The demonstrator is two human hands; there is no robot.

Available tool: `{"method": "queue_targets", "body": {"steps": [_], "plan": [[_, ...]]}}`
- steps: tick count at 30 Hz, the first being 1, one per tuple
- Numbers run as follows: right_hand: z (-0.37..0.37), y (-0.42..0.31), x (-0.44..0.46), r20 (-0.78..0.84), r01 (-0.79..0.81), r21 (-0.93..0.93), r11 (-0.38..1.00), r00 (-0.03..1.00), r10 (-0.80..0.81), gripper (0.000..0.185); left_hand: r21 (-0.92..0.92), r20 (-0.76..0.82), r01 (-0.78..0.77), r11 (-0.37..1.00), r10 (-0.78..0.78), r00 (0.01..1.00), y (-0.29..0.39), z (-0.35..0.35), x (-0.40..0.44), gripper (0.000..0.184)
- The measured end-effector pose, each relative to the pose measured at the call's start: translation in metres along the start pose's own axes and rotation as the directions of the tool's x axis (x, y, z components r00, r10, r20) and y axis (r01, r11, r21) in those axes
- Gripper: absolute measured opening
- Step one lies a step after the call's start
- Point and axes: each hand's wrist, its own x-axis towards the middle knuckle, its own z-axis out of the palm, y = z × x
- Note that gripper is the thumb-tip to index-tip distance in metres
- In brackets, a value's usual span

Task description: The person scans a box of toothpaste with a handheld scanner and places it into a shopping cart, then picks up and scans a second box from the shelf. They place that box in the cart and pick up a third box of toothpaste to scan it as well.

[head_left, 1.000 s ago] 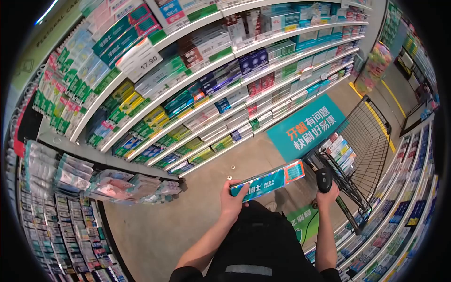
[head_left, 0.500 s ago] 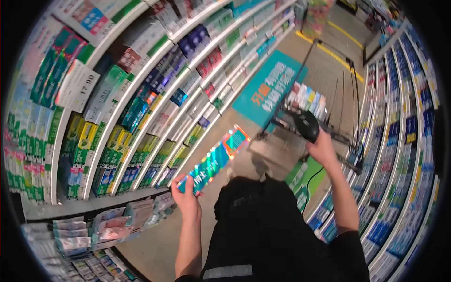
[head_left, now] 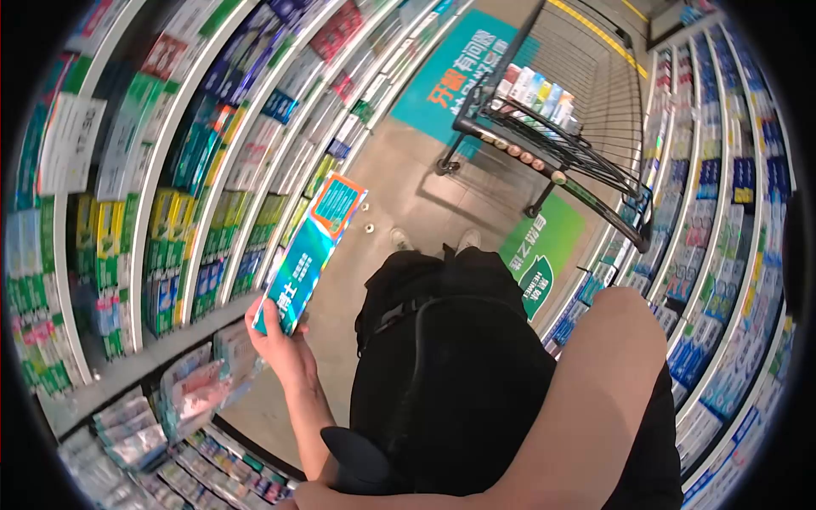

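My left hand (head_left: 285, 344) is closed round the lower end of a long teal box (head_left: 306, 255) with an orange-framed panel at its top. The box is tilted upright in front of the left shelves. My right arm bends across my body, and my right hand (head_left: 319, 496) is at the bottom edge, mostly cut off. A black handheld scanner (head_left: 357, 456) juts up from that hand, near my left forearm. Its gripping fingers are barely visible.
Shelves of boxed goods (head_left: 183, 212) rise at the left, with hanging packets (head_left: 200, 387) below. A wire shopping cart (head_left: 586, 93) holding small boxes stands ahead. More shelves (head_left: 705, 280) line the right. Teal (head_left: 455, 68) and green (head_left: 544, 246) signs lie on the floor.
My right hand has swung from near the cart down across my body with the scanner. My left hand has moved slightly left, turning the box more upright. The view has shifted, showing more of the cart.
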Motion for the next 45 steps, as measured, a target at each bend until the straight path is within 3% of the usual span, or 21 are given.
{"method": "queue_targets", "body": {"steps": [8,18,22,24,26,27,28,29,30,31,32,33,34,36,38,39,40,41,42,45], "plan": [[0.003,0.005,0.013,0.082,0.079,0.120,0.990,0.993,-0.089,0.019,-0.064,-0.085,0.019,0.998,-0.025,0.996,-0.003,-0.016,-0.005,0.024],[-0.006,0.008,0.024,0.089,0.071,0.240,0.968,0.992,-0.095,0.021,-0.073,-0.057,0.041,0.996,-0.045,0.997,-0.007,-0.019,0.004,0.023],[-0.027,0.018,0.021,0.044,-0.042,0.381,0.924,0.999,0.027,0.021,-0.058,-0.046,0.002,0.998,-0.005,0.999,-0.007,-0.018,0.004,0.023],[-0.029,0.036,0.007,-0.025,-0.180,0.478,0.860,0.976,0.218,0.025,-0.059,-0.026,0.025,0.998,-0.027,0.999,-0.010,-0.024,0.008,0.023],[-0.028,0.062,-0.009,-0.095,-0.299,0.569,0.766,0.901,0.423,0.034,-0.042,-0.031,0.013,0.999,-0.014,0.999,-0.013,-0.024,0.011,0.023],[-0.032,0.078,-0.020,-0.089,-0.462,0.508,0.727,0.812,0.577,0.032,-0.013,-0.050,-0.005,1.000,0.004,0.999,-0.012,-0.024,0.011,0.022],[-0.032,0.096,-0.035,-0.098,-0.631,0.479,0.610,0.652,0.752,0.028,-0.038,-0.062,0.023,0.999,-0.025,0.998,-0.007,-0.021,0.010,0.022],[-0.025,0.119,-0.054,-0.209,-0.747,0.383,0.544,0.503,0.838,0.031,-0.060,-0.075,0.050,0.997,-0.055,0.996,0.000,-0.019,0.007,0.022],[-0.016,0.144,-0.077,-0.291,-0.759,0.487,0.432,0.325,0.900,0.031,-0.071,-0.080,0.044,0.997,-0.049,0.996,0.001,-0.019,0.008,0.023],[-0.003,0.175,-0.111,-0.490,-0.861,0.329,0.388,0.195,0.849,0.031,-0.067,-0.085,0.046,0.997,-0.051,0.995,0.001,-0.019,0.009,0.023],[-0.016,0.176,-0.119,-0.406,-0.881,0.429,0.200,0.010,0.914,0.034,-0.062,-0.090,0.049,0.997,-0.055,0.994,0.000,-0.019,0.010,0.023],[0.005,0.208,-0.166,-0.592,-0.920,0.262,0.292,0.086,0.802,0.038,-0.056,-0.094,0.055,0.997,-0.060,0.994,0.000,-0.018,0.010,0.024],[0.007,0.215,-0.184,-0.648,-0.922,0.182,0.341,0.148,0.747,0.041,-0.051,-0.103,0.057,0.997,-0.062,0.993,0.002,-0.015,0.009,0.024],[0.028,0.231,-0.218,-0.746,-0.936,0.092,0.341,0.163,0.646,0.047,-0.005,-0.064,0.065,0.998,-0.065,0.996,-0.001,-0.013,0.010,0.021],[0.050,0.243,-0.237,-0.670,-0.861,0.381,0.335,-0.007,0.743,0.048,0.022,-0.045,0.064,0.998,-0.063,0.997,-0.002,-0.006,0.012,0.020],[0.071,0.257,-0.257,-0.532,-0.887,0.438,0.144,-0.127,0.837,0.043,0.021,-0.034,0.058,0.998,-0.057,0.998,0.000,-0.001,0.012,0.021],[0.081,0.258,-0.261,-0.660,-0.877,0.378,0.297,-0.031,0.751,0.040,0.022,-0.025,0.054,0.998,-0.053,0.998,0.001,0.003,0.011,0.021],[0.079,0.253,-0.255,-0.726,-0.898,0.284,0.335,0.027,0.687,0.040,0.024,-0.017,0.052,0.998,-0.052,0.999,0.003,0.007,0.011,0.022],[0.090,0.258,-0.262,-0.784,-0.903,0.261,0.341,0.008,0.621,0.040,0.023,-0.018,0.072,0.997,-0.072,0.997,0.005,0.011,0.011,0.022],[0.088,0.257,-0.266,-0.717,-0.817,0.492,0.302,-0.184,0.673,0.028,0.005,0.002,0.073,0.997,-0.073,0.997,0.010,0.023,0.011,0.025]]}}
